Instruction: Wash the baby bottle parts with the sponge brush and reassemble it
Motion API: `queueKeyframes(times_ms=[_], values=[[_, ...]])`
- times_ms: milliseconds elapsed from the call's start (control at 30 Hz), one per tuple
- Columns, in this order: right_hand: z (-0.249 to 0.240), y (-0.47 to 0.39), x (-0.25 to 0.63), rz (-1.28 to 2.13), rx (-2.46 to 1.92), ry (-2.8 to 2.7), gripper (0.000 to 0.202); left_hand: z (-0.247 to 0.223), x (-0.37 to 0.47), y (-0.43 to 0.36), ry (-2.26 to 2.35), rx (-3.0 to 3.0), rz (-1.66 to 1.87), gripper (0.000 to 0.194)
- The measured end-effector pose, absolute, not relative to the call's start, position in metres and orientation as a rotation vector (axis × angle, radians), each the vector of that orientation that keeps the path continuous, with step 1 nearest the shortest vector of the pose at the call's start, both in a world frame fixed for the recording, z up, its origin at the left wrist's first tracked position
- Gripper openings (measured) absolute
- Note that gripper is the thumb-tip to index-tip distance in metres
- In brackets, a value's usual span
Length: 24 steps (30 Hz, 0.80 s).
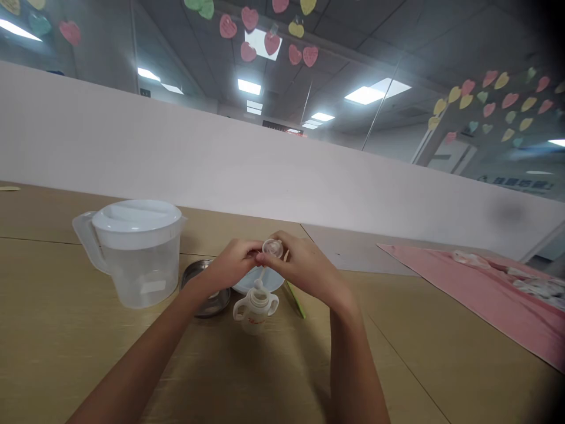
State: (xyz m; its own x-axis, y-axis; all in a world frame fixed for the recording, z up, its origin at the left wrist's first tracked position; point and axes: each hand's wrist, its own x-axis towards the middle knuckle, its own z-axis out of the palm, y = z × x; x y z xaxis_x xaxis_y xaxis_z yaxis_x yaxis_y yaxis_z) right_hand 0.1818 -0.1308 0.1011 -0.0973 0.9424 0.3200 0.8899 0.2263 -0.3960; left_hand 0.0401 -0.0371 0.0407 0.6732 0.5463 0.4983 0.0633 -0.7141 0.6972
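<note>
Both my hands meet above a small white bottle (pixel 256 313) with two side handles, which stands upright with its mouth uncovered. My right hand (pixel 300 261) has its fingers wrapped round a small round whitish cap (pixel 272 248). From the left, my left hand (pixel 235 259) pinches at the near side of the same cap. A thin white tube with a wider end (pixel 259 284) hangs below the cap, its lower end at the bottle's mouth. Behind the bottle is a pale blue plate (pixel 247 285), partly hidden by my hands.
A clear lidded pitcher (pixel 143 265) stands at the left. Beside it sits a metal bowl (pixel 214 306), partly behind my left forearm. A green stick (pixel 295 300) lies right of the bottle. Farther right is a pink cloth (pixel 477 294); a low white wall (pixel 220 171) borders the table's back.
</note>
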Motion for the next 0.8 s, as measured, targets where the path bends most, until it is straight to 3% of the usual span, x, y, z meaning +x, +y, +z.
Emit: queueKeyframes(times_ms=[133, 267, 400, 500, 600, 800], values=[[0.102, -0.136, 0.173, -0.083, -1.850, -2.019, 0.022, 0.041, 0.041, -0.040, 0.438, 2.236, 0.847, 0.021], [0.097, -0.131, 0.171, -0.160, -2.032, -2.090, 0.028, 0.038, 0.034, -0.036, 0.466, 2.268, 0.660, 0.022], [0.082, -0.119, 0.169, -0.141, -2.090, -2.264, 0.029, 0.025, 0.012, -0.014, 0.958, 2.400, 0.556, 0.030], [0.071, -0.107, 0.167, -0.162, -2.090, -2.371, 0.026, 0.010, -0.004, 0.005, 1.389, 2.476, 0.208, 0.014], [0.065, -0.100, 0.164, -0.110, -2.099, -2.458, 0.031, -0.002, -0.009, 0.017, 1.491, 2.437, -0.020, 0.005], [0.061, -0.098, 0.164, 0.016, -2.058, -2.448, 0.053, -0.015, 0.000, 0.021, 1.443, 2.467, -0.003, 0.008]])
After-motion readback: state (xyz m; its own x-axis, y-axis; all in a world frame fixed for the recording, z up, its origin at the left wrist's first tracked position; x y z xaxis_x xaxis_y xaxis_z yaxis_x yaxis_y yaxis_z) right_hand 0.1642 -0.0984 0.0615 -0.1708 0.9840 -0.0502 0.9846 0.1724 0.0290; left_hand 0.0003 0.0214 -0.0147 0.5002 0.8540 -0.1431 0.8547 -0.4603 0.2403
